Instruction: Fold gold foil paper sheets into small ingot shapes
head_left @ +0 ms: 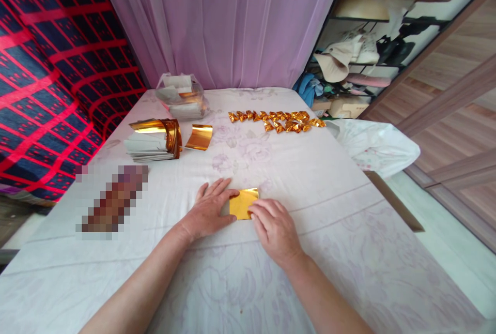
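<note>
A small sheet of gold foil paper (243,205) lies on the cloth-covered table between my hands. My left hand (209,207) rests flat with its fingers spread; its thumb and index fingertip touch the sheet's left edge. The thumb and fingers of my right hand (277,228) are pinched together at the right edge, where a corner of the foil seems to curl up. Farther off, a single curved foil sheet (199,137) lies beside a thick stack of foil paper (155,140), white backs showing on part of it.
Folded gold foil pieces (287,119) stand in rows at the back right. A clear plastic bag (180,96) of paper sits at the back left, with a blurred-out item (116,199) nearer me. Off the right edge are a white plastic bag (380,145) and a loaded shelf (356,65).
</note>
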Motion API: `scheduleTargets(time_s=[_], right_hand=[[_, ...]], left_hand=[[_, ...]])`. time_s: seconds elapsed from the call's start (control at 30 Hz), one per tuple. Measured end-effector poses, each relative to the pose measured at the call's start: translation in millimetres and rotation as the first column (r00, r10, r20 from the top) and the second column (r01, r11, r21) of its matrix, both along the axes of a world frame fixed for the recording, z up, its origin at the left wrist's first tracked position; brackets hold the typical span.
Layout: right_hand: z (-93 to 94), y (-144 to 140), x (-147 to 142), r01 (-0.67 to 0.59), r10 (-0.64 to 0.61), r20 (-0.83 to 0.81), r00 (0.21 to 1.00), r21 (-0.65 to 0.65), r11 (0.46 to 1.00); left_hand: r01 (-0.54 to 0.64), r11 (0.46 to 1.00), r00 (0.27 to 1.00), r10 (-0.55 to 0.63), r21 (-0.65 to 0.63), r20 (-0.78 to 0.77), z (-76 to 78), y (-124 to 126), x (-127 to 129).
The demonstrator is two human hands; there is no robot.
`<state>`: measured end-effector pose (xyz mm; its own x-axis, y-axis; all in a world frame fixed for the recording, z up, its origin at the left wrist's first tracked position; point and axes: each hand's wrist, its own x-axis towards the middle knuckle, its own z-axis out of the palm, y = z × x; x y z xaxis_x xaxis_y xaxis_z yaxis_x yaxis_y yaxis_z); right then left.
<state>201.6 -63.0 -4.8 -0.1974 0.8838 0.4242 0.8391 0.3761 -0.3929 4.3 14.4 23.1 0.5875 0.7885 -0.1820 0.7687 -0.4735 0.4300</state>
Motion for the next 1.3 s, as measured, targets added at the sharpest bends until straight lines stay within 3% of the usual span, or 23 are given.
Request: scheduleTargets(time_s=[0.1,0.27,0.53,0.87,1.03,1.17,1.3], right_hand=[[4.1,-6,-7,-0.103,0.114,0.121,0.986,-0.096,0.990],[3.6,-18,-1,-0.130,0.199,0.231,0.952,-0.282,0.950],[5.3,-28,20,-0.135,0.249,0.269,0.930,-0.380,0.915],[2.4,-38,26,-0.066,0.175,0.349,0.920,-0.303,0.951],[-2.1,-39,23,-0.025,0.116,0.340,0.933,-0.261,0.965],[-1.4,-37,22,-0.030,0.110,0.323,0.940,-0.244,0.969],[1.8,-37,19,-0.027,0.107,0.316,0.943,-0.249,0.968]], left_hand=[[0.002,1.000,1.000,-0.002,0.011,0.000,-2.6,0,-1],[0.013,1.000,1.000,-0.013,0.007,0.011,-3.7,1,-1],[0.017,0.999,0.998,-0.019,0.033,0.053,-5.7,2,-3],[-0.002,0.999,0.999,0.000,0.053,0.050,-3.8,-1,-1],[-0.044,0.968,0.993,0.016,0.246,0.116,-7.2,-20,-3],[0.053,0.929,0.994,-0.085,0.366,0.070,-6.6,-47,-3],[0.101,0.880,0.995,-0.101,0.463,-0.026,-11.5,-69,2]])
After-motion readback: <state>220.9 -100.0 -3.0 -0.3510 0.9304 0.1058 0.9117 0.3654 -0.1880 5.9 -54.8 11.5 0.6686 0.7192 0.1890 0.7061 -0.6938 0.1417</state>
